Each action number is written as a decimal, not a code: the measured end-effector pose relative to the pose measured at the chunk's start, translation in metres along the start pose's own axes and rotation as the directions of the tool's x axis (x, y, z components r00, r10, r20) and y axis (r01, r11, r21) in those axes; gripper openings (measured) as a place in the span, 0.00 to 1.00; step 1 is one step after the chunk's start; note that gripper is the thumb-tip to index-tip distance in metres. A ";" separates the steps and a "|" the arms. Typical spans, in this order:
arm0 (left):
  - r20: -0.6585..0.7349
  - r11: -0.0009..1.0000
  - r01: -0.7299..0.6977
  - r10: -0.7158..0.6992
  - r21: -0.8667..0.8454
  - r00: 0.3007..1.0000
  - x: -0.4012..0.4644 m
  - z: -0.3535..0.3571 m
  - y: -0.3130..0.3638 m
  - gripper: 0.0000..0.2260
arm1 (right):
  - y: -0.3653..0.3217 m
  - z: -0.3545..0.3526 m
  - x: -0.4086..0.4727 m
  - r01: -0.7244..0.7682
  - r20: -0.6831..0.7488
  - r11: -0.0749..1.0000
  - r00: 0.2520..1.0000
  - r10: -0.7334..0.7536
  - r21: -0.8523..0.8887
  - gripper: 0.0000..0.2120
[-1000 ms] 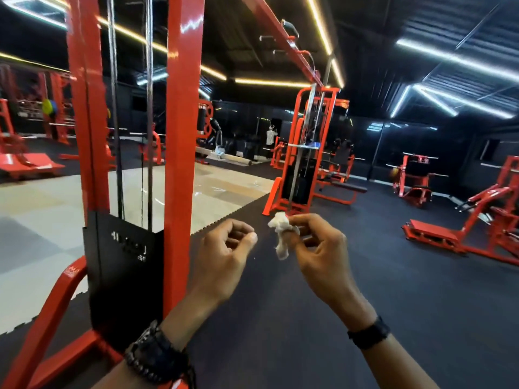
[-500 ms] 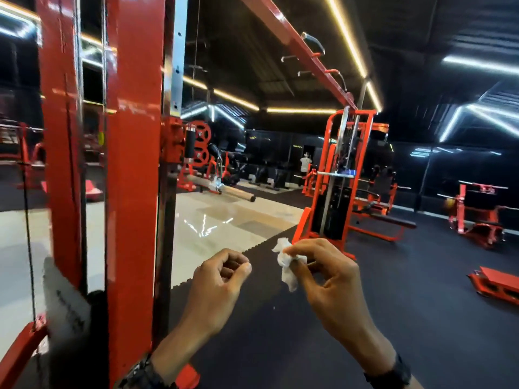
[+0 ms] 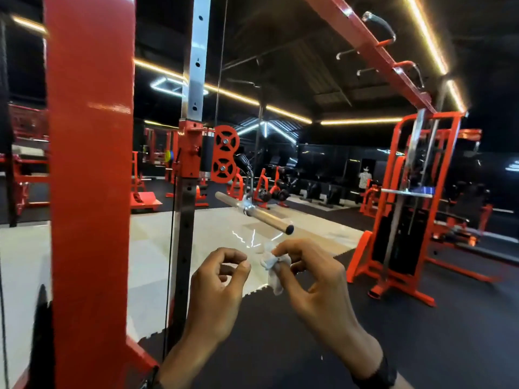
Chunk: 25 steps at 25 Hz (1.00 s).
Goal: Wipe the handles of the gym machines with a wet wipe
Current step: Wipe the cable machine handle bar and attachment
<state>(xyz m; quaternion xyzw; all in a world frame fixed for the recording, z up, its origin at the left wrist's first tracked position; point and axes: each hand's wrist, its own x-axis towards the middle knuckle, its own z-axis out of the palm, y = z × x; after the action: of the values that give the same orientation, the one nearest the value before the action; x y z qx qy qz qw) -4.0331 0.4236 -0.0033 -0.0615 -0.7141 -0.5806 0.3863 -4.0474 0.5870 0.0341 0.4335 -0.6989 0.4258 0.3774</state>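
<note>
Right hand [image 3: 317, 287] pinches a crumpled white wipe [image 3: 273, 266] between thumb and fingertips; a tail of the wipe hangs down below the pinch. Left hand [image 3: 217, 290] holds nothing, its fingers loosely curled and its thumb near the index tip, just beside the wipe but apart from it.

Bar [image 3: 254, 213] is the target by my read: a straight metal cable handle hanging ahead of and above both hands. Its long axis runs from far-left to near-right, slanting down toward the viewer. The near end has a black cap, and it sits just above the right hand's fingertips, close but not touching. The far end points off toward the pulleys [image 3: 224, 154]. A chrome swivel clamps the bar at about mid-length, so each side is a separate grip stretch.

Right hand is nearer, already has the wipe, and is almost in line under the capped end. Likely move is up and slightly forward, then a wrap and slide along the axis. Left hand is free to steady the bar, since it probably swings.

Beyond that: the red post [image 3: 90, 192] close on the left, the steel upright [image 3: 186, 192] beside it, another red machine [image 3: 407, 206] well to the right.
</note>
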 end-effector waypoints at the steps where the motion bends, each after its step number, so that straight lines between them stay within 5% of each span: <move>1: -0.025 1.000 0.009 -0.010 -0.018 1.000 0.022 0.009 -0.007 0.01 | 0.021 0.001 0.021 0.027 0.022 1.000 0.999 -0.027 -0.005 0.05; 8: -0.259 0.997 -0.067 0.075 0.042 0.963 0.166 0.026 -0.045 0.07 | 0.135 0.042 0.151 0.272 0.022 0.962 0.962 -0.271 -0.027 0.04; 14: -0.383 0.939 -0.065 0.200 0.339 0.902 0.238 0.014 -0.089 0.10 | 0.217 0.108 0.237 0.526 0.120 0.850 0.842 -0.527 0.042 0.05; 18: -0.298 0.711 -0.079 0.390 0.698 0.871 0.277 0.009 -0.103 0.29 | 0.273 0.151 0.286 0.659 0.101 0.748 0.741 -0.664 0.082 0.05; 25: -0.117 0.416 -0.064 0.395 0.907 0.911 0.330 0.005 -0.119 0.56 | 0.307 0.200 0.363 0.740 -0.139 0.647 0.671 -0.728 0.185 0.09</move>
<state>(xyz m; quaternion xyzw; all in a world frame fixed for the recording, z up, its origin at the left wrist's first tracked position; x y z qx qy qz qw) -4.3277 0.2711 0.1093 0.1440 -0.8235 -0.0630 0.5451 -4.4872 0.3800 0.2069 0.7077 -0.4004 0.3239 0.4836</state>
